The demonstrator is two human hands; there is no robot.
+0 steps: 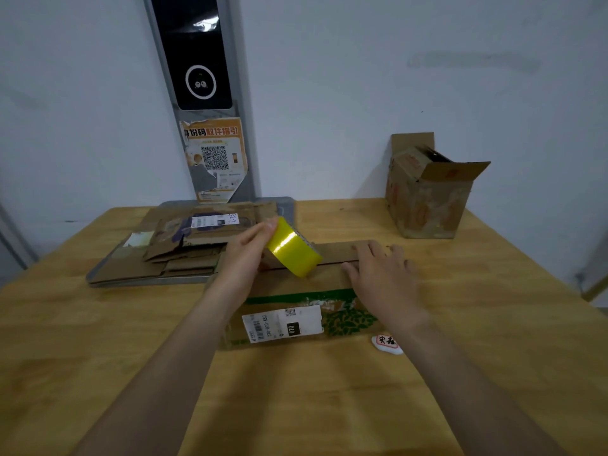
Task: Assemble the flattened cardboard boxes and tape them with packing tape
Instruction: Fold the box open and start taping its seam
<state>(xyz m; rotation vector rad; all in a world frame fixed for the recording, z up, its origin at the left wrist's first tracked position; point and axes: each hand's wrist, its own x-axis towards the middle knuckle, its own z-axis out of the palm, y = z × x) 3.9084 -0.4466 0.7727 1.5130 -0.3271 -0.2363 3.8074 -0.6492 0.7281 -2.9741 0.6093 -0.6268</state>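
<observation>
A cardboard box (pixel 296 284) with green print and a white shipping label stands on the wooden table in front of me, its top flaps folded shut along a middle seam. My left hand (pixel 245 255) grips a roll of yellow packing tape (pixel 293 250) tilted over the left part of that seam. My right hand (pixel 381 274) lies flat, fingers spread, pressing on the flaps at the box's right end. A pile of flattened cardboard boxes (pixel 184 248) lies to the left.
An assembled brown box (pixel 427 195) with open top flaps stands at the back right near the wall. A small white tag with red characters (pixel 387 343) lies by the box's near right corner. A grey tray (pixel 131 281) holds the flat pile. A scanner post (pixel 200 93) rises behind.
</observation>
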